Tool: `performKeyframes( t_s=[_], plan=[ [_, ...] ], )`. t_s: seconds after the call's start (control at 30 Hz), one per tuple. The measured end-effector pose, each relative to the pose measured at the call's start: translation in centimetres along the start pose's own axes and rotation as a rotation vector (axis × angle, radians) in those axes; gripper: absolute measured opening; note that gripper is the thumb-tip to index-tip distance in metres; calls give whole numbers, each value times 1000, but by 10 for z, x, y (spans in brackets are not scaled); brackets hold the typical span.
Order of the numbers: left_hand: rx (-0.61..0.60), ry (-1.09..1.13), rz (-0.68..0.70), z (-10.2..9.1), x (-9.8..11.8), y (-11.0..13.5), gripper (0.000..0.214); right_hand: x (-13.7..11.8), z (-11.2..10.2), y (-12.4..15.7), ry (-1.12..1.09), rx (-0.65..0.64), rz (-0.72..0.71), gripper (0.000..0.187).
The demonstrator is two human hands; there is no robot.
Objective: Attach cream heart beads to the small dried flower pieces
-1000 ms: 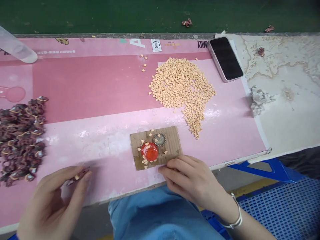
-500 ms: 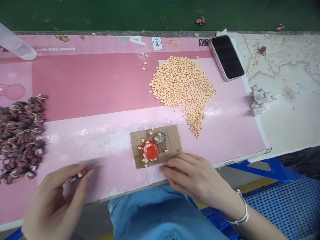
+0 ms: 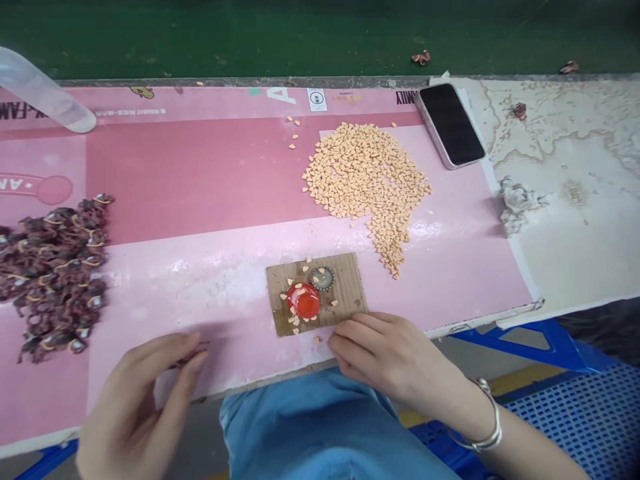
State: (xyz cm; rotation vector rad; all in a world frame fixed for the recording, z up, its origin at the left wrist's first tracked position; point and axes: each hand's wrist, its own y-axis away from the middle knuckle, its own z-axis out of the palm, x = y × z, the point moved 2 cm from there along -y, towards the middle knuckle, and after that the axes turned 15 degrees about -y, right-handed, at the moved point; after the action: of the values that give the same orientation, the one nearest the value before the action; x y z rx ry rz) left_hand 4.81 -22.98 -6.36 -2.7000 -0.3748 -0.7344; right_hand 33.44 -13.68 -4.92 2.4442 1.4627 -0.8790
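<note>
Pinched between thumb and fingers of the left hand (image 3: 140, 400) is a small dark reddish piece (image 3: 193, 355), mostly hidden by the fingertips, so its exact shape can't be told. Main change: the left hand has moved right, narrowing the gap to the cardboard scrap (image 3: 345, 287), though the two are still apart and the pinch stays closed. Right hand (image 3: 385, 357) stays spread and relaxed, not gripping, fingers resting on the lower edge of the scrap, with a silver bangle (image 3: 487, 427) on the wrist. On the scrap sit a glossy red dome (image 3: 303, 301) and a ridged metal bottle cap (image 3: 323, 278), touching or just beside each other, with small tan heart-shaped chips scattered around and on the dome. One stray chip (image 3: 317, 339) lies on the pink mat (image 3: 200, 180) just below the scrap. Farther up is a large heap of the same chips (image 3: 365, 173), near a black-screened phone (image 3: 450, 125). At far left is a pile of dark pieces with yellow bands (image 3: 55, 277), well apart from both hands.
</note>
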Motion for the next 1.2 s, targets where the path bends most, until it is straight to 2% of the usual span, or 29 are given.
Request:
performKeyframes(
  t_s=[0.1, 0.2, 0.3, 0.47, 0.77, 1.07, 1.2],
  plan=[
    [-104, 36, 204, 2, 22, -2, 20, -1, 2, 2, 5, 6, 9, 34],
    [-195, 13, 282, 4, 34, -3, 22, -1, 2, 2, -8, 47, 4, 28],
    [-237, -8, 281, 5, 34, -3, 20, -1, 2, 0, -3, 113, -13, 23],
    [-217, -6, 260, 2, 31, -1, 22, 1, 5, -9, -2, 147, -48, 13],
    [-225, -2, 279, 2, 28, -2, 21, 1, 11, -11, -45, 127, -45, 26],
    [-193, -7, 283, 2, 31, -7, 19, -4, 17, -2, -23, 199, -13, 22],
    [-205, -11, 296, 2, 32, -7, 18, -8, 22, -5, -5, 180, -27, 20]
  ],
)
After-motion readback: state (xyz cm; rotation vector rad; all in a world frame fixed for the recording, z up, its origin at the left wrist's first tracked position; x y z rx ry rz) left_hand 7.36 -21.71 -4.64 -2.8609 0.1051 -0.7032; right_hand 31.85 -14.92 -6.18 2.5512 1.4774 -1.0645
